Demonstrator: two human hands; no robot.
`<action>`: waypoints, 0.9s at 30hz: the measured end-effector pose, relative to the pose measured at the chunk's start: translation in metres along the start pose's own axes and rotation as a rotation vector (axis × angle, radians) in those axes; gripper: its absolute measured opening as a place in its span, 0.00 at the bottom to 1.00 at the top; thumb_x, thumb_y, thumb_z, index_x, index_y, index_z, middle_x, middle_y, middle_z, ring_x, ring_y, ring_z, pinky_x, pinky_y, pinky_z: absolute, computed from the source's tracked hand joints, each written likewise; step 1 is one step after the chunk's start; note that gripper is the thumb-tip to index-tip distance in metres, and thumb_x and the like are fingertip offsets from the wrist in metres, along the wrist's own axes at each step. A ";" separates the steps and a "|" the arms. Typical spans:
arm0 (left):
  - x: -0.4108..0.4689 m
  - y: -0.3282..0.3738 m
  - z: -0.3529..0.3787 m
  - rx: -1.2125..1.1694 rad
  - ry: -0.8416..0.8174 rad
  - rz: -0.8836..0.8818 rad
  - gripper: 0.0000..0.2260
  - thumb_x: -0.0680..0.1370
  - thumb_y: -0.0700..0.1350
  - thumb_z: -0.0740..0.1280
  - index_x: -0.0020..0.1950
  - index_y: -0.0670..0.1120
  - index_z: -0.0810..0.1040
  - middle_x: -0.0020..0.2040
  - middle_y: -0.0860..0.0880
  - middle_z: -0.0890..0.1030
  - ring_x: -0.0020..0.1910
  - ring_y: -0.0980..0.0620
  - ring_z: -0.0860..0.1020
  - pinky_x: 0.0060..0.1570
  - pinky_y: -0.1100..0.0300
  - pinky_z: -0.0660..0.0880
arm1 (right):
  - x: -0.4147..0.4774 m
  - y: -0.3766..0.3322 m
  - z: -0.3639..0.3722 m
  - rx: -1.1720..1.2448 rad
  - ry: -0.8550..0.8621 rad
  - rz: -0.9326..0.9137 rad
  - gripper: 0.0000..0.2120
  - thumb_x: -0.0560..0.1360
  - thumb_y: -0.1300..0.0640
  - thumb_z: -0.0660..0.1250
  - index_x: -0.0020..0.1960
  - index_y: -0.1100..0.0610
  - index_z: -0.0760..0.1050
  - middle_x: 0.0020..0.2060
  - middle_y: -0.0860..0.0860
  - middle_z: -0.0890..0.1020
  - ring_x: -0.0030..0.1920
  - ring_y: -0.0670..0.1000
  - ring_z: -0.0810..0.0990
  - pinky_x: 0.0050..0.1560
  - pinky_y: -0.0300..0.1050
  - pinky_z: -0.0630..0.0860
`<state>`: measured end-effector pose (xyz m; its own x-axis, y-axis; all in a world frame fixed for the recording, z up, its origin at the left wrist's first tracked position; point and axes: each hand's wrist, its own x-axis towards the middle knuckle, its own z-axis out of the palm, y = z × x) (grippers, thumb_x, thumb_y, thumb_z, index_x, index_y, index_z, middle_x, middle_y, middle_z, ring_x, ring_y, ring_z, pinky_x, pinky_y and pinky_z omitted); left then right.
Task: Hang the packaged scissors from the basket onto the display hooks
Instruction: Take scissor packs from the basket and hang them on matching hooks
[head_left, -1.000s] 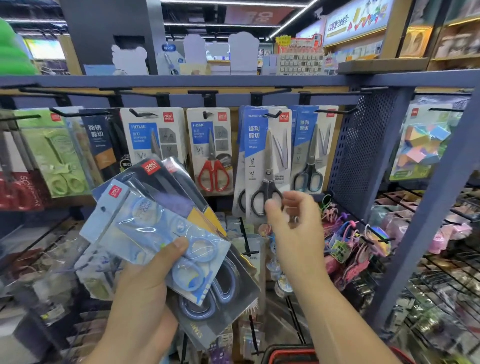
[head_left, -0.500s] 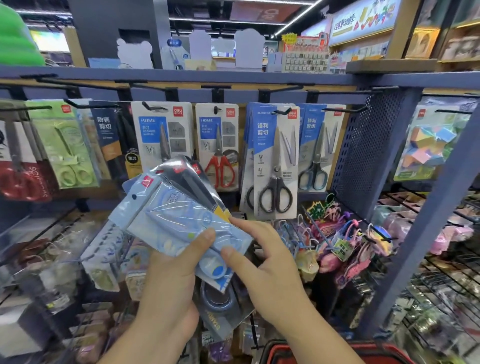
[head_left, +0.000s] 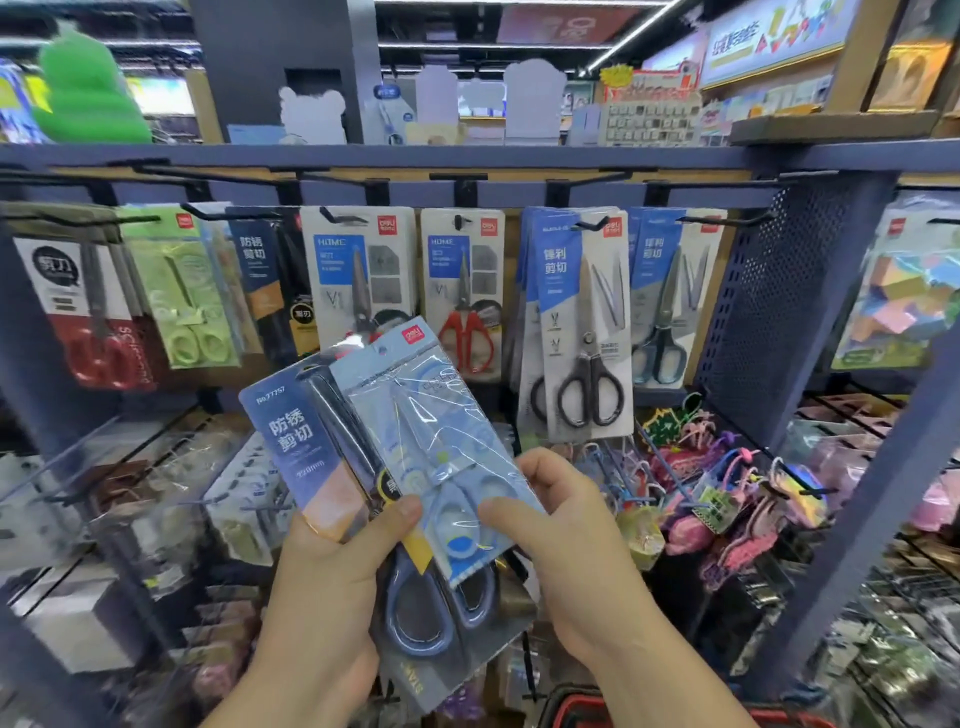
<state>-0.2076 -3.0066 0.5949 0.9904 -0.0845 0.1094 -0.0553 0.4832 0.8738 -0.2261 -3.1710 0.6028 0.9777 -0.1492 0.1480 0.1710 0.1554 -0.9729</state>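
Scissors packs (head_left: 306, 452) fanned in our left hand (head_left: 332, 587), thumb clamping them; right hand (head_left: 566, 545) pinches top pack (head_left: 431, 426). We'd slide it free and aim its hole at a hook (head_left: 592, 224) above both hands.

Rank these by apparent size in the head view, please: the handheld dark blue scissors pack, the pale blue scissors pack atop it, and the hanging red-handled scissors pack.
1. dark blue scissors pack
2. pale blue scissors pack
3. red-handled scissors pack; it hangs farther away, so true size is unsure.
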 end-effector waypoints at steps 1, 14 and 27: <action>-0.003 0.000 -0.003 0.035 0.006 0.005 0.21 0.77 0.32 0.69 0.67 0.48 0.82 0.61 0.43 0.87 0.59 0.40 0.86 0.51 0.49 0.85 | 0.002 -0.002 -0.002 0.004 -0.051 0.026 0.11 0.66 0.55 0.77 0.45 0.57 0.79 0.45 0.61 0.86 0.44 0.57 0.83 0.47 0.55 0.79; -0.013 0.027 -0.071 -0.041 0.167 0.081 0.21 0.73 0.37 0.70 0.66 0.45 0.82 0.59 0.42 0.87 0.56 0.41 0.87 0.45 0.53 0.85 | 0.019 0.011 0.093 0.081 -0.186 0.035 0.11 0.81 0.62 0.70 0.62 0.54 0.77 0.55 0.52 0.87 0.56 0.56 0.87 0.58 0.59 0.83; 0.058 0.106 -0.252 0.190 0.107 0.069 0.27 0.68 0.38 0.78 0.67 0.48 0.81 0.59 0.46 0.88 0.59 0.44 0.86 0.55 0.50 0.83 | 0.084 0.018 0.252 0.214 0.063 0.110 0.08 0.84 0.53 0.65 0.51 0.54 0.80 0.45 0.52 0.86 0.44 0.52 0.86 0.51 0.56 0.84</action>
<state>-0.1238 -2.7410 0.5746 0.9906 0.0411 0.1301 -0.1365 0.3111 0.9405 -0.1099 -2.9352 0.6428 0.9835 -0.1791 0.0250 0.0920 0.3764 -0.9219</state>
